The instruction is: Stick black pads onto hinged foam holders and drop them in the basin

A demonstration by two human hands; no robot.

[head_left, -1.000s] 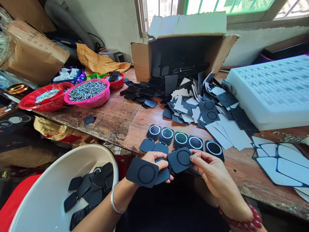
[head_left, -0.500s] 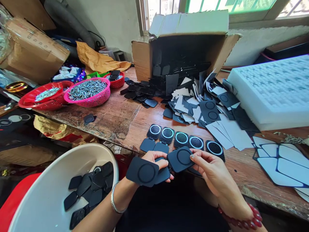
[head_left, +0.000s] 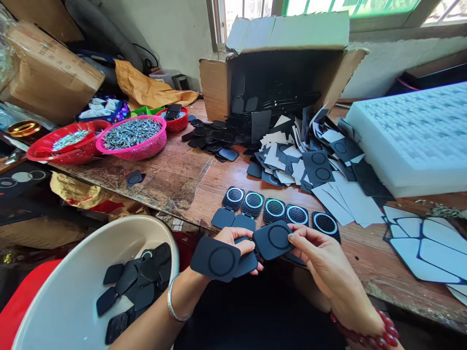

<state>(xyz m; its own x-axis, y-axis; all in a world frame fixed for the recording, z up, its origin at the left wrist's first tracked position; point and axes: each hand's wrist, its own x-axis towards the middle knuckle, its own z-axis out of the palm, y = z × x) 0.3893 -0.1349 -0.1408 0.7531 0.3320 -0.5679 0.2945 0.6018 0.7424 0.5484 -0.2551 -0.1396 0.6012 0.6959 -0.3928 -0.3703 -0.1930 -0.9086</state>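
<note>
A dark hinged two-panel piece (head_left: 273, 240) with a ring outline on its right panel is held between both hands. My left hand (head_left: 233, 239) grips its left panel, thumb on top. A loose dark sheet with a ring outline (head_left: 219, 260) lies over my left wrist and palm, partly covering them. My right hand (head_left: 317, 253) pinches the right panel's outer edge between thumb and fingers. Just beyond the hands stands a row of several black units with pale rings (head_left: 274, 210); two have flat panels (head_left: 223, 218) folded out towards me.
A cream tub (head_left: 54, 291) with black pieces is at lower left. Pink (head_left: 134, 150) and red baskets (head_left: 76, 156) hold metal parts. Behind are an open carton (head_left: 215, 90), heaped black pieces and a pile of dark and white sheets (head_left: 317, 167). White foam (head_left: 408, 160) stands at right.
</note>
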